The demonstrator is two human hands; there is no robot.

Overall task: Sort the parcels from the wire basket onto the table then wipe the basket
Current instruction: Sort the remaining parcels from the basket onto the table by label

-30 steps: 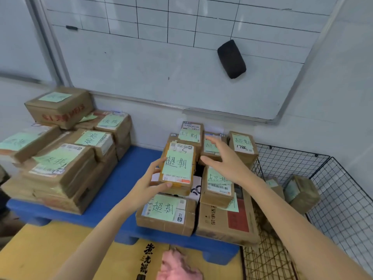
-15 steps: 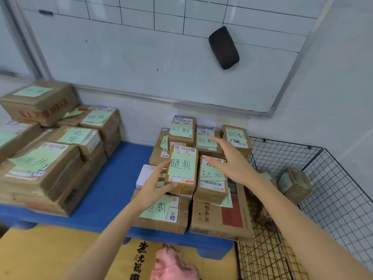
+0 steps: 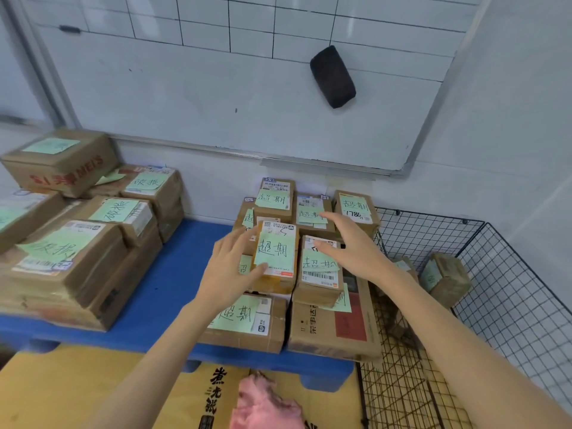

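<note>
pink crumpled cloth (image 3: 266,407): cut by bottom edge | stacked brown cardboard parcels at left (image 3: 62,243): cut by left edge, labels blurred | brown parcels in black wire basket (image 3: 445,277): labels unreadable, lower ones behind right forearm

A black eraser (image 3: 333,76) clings to the gridded whiteboard (image 3: 216,88).

Both hands outstretched, left (image 3: 229,267) and right (image 3: 349,243), fingers spread, palms down

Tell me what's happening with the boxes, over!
Left hand open, thumb on small parcel on the right stack. Right hand open above neighbouring parcels. Two parcels left in wire basket. Nothing blocking.
</note>
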